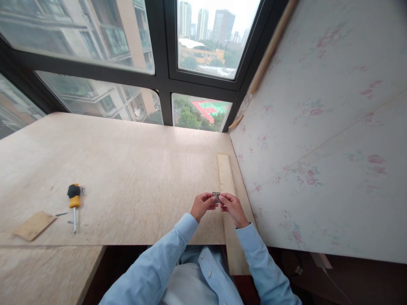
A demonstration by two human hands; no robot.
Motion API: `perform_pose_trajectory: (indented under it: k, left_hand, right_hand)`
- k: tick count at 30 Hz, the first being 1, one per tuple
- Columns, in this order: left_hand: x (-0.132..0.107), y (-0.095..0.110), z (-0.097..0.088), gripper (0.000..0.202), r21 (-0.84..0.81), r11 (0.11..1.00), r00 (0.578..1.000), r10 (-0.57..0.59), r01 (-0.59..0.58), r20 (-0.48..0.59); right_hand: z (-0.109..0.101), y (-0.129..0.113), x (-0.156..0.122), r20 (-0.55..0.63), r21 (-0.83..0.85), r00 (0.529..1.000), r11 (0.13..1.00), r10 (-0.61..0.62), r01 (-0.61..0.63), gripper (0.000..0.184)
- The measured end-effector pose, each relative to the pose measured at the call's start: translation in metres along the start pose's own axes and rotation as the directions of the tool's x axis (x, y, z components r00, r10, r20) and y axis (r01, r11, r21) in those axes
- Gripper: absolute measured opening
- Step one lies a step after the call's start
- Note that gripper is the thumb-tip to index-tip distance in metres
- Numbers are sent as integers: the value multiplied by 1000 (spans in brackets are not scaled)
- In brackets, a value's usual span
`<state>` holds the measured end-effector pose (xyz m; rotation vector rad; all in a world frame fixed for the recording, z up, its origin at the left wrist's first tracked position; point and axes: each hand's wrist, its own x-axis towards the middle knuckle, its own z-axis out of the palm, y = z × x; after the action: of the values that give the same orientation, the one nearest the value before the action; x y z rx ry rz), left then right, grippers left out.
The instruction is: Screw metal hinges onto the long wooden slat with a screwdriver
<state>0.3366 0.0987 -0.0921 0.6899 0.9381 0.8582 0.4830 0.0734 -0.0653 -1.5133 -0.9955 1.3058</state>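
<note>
Both my hands meet over the near right part of the pale wooden tabletop (127, 169). My left hand (202, 206) and my right hand (233, 208) pinch a small metal hinge (216, 196) between their fingertips, each on one side of it. The hinge is held just above a long narrow wooden strip (226, 182) that lies along the table's right edge and sticks out over the near edge. Light blue sleeves cover both my forearms.
A screwdriver (74, 202) with a yellow and black handle lies at the left, with small screws beside it. A thin wooden piece (34, 225) lies near it. A flower-patterned wall panel (318, 148) rises at the right. Windows (133, 51) stand behind the table.
</note>
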Motion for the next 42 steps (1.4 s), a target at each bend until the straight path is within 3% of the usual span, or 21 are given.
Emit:
perform_pose_trajectory:
  k: [5, 10, 14, 17, 22, 27, 31, 36, 42]
  left_hand:
    - [22, -4, 10, 29, 14, 999, 998, -33, 34, -44]
    - [57, -1, 25, 26, 52, 997, 994, -59, 65, -95]
    - [82, -4, 33, 26, 72, 994, 987, -73, 84, -141]
    - [94, -9, 33, 28, 80, 990, 981, -104, 118, -161]
    - [97, -18, 29, 24, 79, 990, 975, -97, 114, -200]
    - [93, -19, 31, 20, 139, 986, 967, -55, 92, -248]
    - [89, -19, 34, 18, 232, 971, 965, -1, 63, -261]
    - [84, -22, 31, 18, 273, 962, 971, 38, 28, -236]
    - [81, -18, 29, 17, 264, 964, 973, 32, 30, -227]
  right_hand:
    - [-15, 8, 10, -8, -102, 999, 994, -51, 50, 44]
    - [-31, 20, 40, -64, -241, 985, 961, -160, 140, 50]
    - [-42, 26, 63, -103, -411, 954, 886, -282, 217, 46]
    - [-46, 28, 71, -58, -529, 923, 796, -379, 294, 38]
    - [-49, 43, 73, -29, -678, 886, 661, -463, 323, 35]
    - [-45, 69, 75, -71, -748, 892, 616, -447, 249, 57]
    - [-43, 79, 75, -34, -791, 883, 552, -468, 262, 69]
    - [-44, 74, 69, 74, -844, 867, 432, -493, 318, 54]
    - [-42, 68, 67, 107, -854, 886, 415, -451, 314, 50]
